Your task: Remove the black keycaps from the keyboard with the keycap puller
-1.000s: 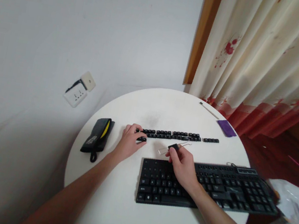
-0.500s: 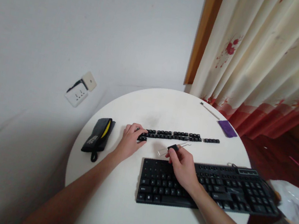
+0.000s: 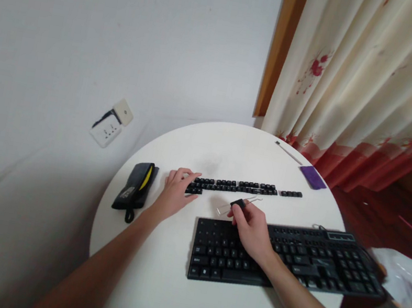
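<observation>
My left hand (image 3: 176, 191) is at the left end of the rows of loose black keycaps (image 3: 226, 186), thumb and fingers apart, with nothing gripped between them. Its fingertips are right beside the end keycaps; whether they touch is hard to tell. My right hand (image 3: 251, 225) is closed around the black handle of a wire keycap puller (image 3: 238, 203), whose wire ends stick out on both sides. That hand is over the upper edge of a black keyboard (image 3: 248, 278), where the upper left part shows bare key posts without caps.
A dark pouch (image 3: 132, 189) with a yellow strip lies at the left of the round white table (image 3: 151, 282). Near the far right rim are a thin brush (image 3: 289, 153) and a purple cloth (image 3: 312, 177). Plastic bags (image 3: 403, 279) are beyond the right edge.
My left hand has shifted slightly left and its fingers have spread apart, uncovering more of the end keycaps. My right hand and the keycap puller have barely moved.
</observation>
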The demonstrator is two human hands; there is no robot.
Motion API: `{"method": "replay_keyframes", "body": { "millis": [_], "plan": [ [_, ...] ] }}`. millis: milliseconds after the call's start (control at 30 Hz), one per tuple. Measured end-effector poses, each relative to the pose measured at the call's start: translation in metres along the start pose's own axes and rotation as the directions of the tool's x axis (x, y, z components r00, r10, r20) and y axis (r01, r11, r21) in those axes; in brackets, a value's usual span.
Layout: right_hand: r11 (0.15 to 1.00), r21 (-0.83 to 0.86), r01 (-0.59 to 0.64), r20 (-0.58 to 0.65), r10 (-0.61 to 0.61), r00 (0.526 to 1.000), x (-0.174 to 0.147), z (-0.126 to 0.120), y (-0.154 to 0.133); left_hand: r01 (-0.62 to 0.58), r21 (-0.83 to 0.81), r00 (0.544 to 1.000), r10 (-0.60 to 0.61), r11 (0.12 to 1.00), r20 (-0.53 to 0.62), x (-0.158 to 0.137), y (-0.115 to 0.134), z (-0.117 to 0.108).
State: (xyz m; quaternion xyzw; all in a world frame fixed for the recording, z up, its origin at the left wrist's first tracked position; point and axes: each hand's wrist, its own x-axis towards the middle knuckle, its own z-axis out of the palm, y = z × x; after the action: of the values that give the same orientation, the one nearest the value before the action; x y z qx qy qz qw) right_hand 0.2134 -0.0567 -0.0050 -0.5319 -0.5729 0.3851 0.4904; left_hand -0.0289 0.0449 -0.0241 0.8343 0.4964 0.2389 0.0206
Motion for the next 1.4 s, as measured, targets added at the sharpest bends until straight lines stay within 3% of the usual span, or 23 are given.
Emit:
{"method": "replay_keyframes", "body": {
  "millis": [567, 767, 900, 1033, 1267, 1400],
  "plan": [
    [0.999, -0.031, 0.014, 0.014, -0.014, 1.000, 0.000, -0.003, 0.000, 0.024, -0.010, 0.999, -0.024, 1.000, 0.031, 0.001, -0.007, -0.005],
    [0.993, -0.093, 0.075, 0.204, -0.055, 0.977, 0.001, -0.014, -0.006, -0.104, -0.229, 0.994, 0.109, 0.968, 0.008, 0.000, 0.016, -0.014],
    [0.950, -0.244, 0.195, 0.370, -0.094, 0.924, 0.003, -0.027, -0.014, -0.232, -0.450, 0.933, 0.328, 0.863, 0.148, -0.006, 0.036, -0.017],
    [0.902, -0.308, 0.302, 0.454, -0.139, 0.880, 0.004, -0.034, -0.018, -0.301, -0.526, 0.843, 0.480, 0.795, 0.243, -0.012, 0.054, -0.016],
    [0.894, -0.259, 0.367, 0.512, -0.195, 0.837, 0.002, -0.032, -0.012, -0.383, -0.479, 0.762, 0.563, 0.790, 0.319, -0.016, 0.069, -0.013],
    [0.887, -0.214, 0.409, 0.608, -0.207, 0.767, 0.002, -0.034, -0.015, -0.386, -0.431, 0.765, 0.544, 0.815, 0.343, -0.017, 0.069, -0.009]
  ]
}}
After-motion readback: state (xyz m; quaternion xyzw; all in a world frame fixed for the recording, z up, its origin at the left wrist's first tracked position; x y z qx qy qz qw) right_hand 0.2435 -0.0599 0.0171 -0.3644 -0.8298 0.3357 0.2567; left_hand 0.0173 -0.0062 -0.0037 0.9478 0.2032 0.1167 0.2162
